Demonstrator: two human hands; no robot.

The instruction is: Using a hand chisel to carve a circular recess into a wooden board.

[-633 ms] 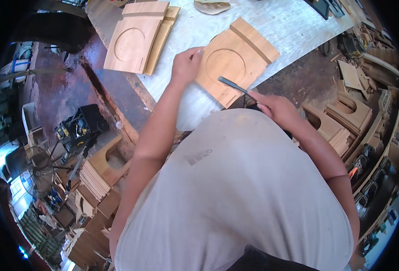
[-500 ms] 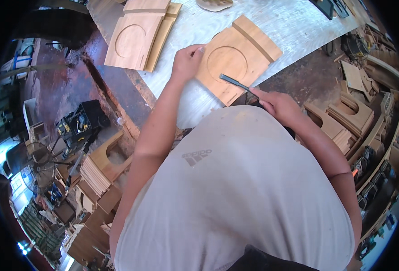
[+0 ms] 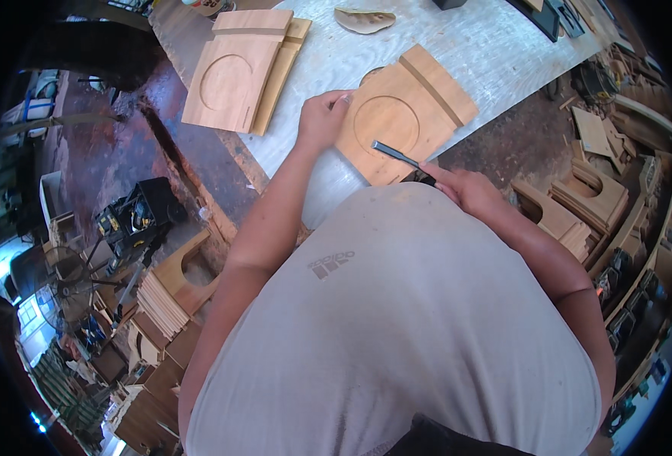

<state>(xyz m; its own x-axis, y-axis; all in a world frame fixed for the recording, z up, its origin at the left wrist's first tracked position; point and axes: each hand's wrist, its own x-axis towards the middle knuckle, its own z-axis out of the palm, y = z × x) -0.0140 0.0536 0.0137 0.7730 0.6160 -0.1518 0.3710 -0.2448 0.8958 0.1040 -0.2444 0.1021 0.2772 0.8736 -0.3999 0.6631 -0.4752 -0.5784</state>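
Observation:
A light wooden panel (image 3: 387, 125) with a shallow circular recess and a straight groove across its far end lies slanted on the pale worktable. My left hand (image 3: 324, 120) grips its left edge, fingers curled and thumb near the top face. In my right hand (image 3: 469, 190) is a chisel (image 3: 396, 154); its flat metal blade points left over the near part of the circle. Whether the blade touches the wood I cannot tell. The chisel's handle is mostly hidden in my fist. Farther left, a similar grooved panel (image 3: 233, 80) rests on another one.
A curved offcut-like piece (image 3: 364, 20) lies at the far side of the worktable (image 3: 317, 57). Stacked cut-out boards stand on the floor at right (image 3: 590, 190) and left (image 3: 172, 285). A black tool bag (image 3: 142, 213) and a fan (image 3: 66, 266) are at the left.
The whole view has shifted, so the table and panels appear slightly lower. My left hand keeps its grip on the panel, and the chisel stays over nearly the same spot.

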